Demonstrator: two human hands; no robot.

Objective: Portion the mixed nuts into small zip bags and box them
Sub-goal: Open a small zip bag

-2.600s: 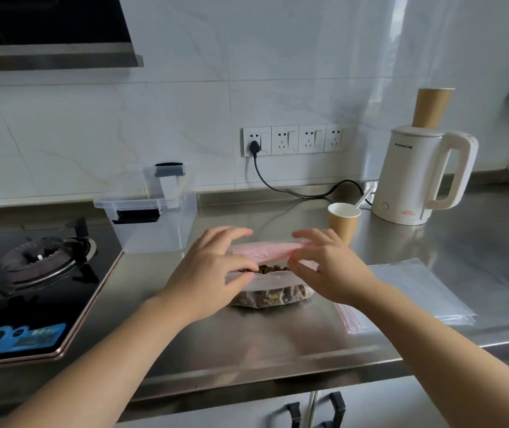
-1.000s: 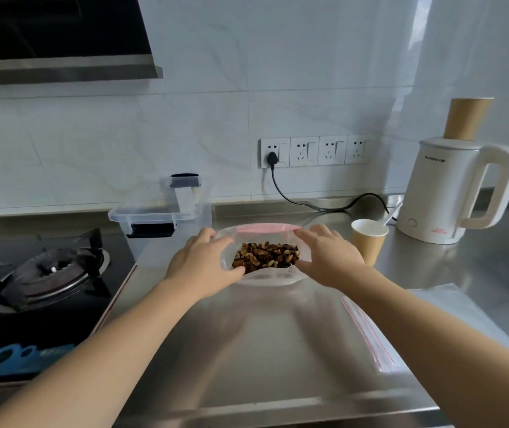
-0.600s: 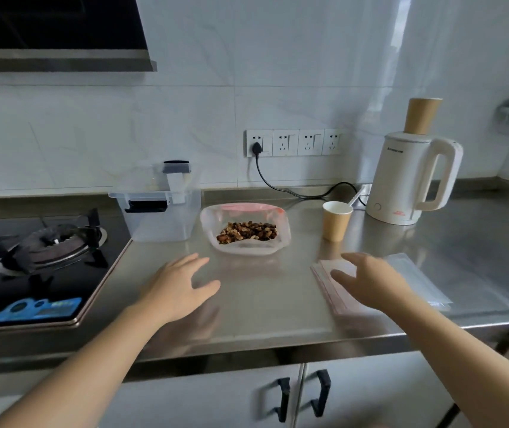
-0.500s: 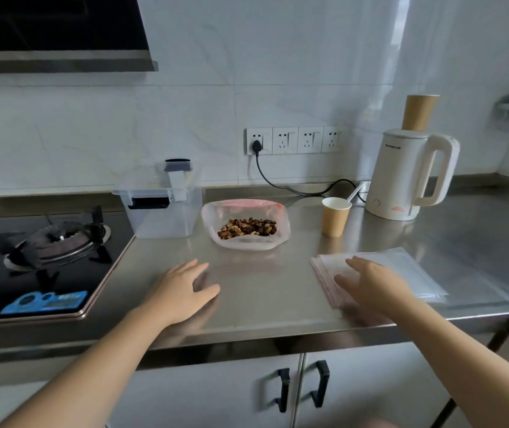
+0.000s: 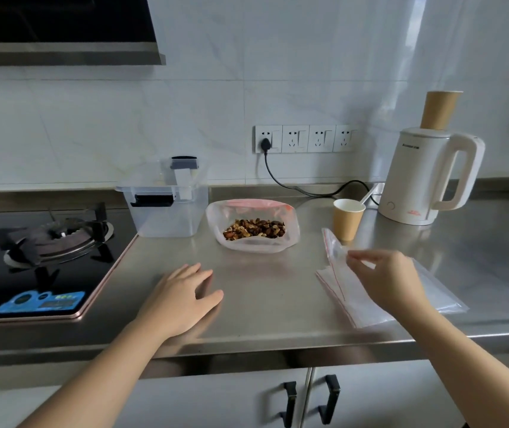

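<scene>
The steel counter [image 5: 265, 307] carries everything, so start there and work down. At its back left stands the clear plastic box [image 5: 166, 211], rigid and light, easy to shift by its walls and best left until bags are filled. Beside it sits the large open bag of mixed nuts [image 5: 254, 228], mouth rolled wide; it is soft-sided and bottom-heavy, likely to slump or spill if lifted by one edge, so take it low on both sides or scoop from it. To the right lies the stack of small zip bags [image 5: 401, 299], thin, slick film that clings sheet to sheet. The right hand [image 5: 386, 279] pinches one small bag [image 5: 335, 253] near its red zip strip, probably a single sheet, though the film is too clear to be sure. That stiffer strip is the place to hold. The left hand [image 5: 185, 295] rests flat on the counter, fingers spread, holding nothing
</scene>
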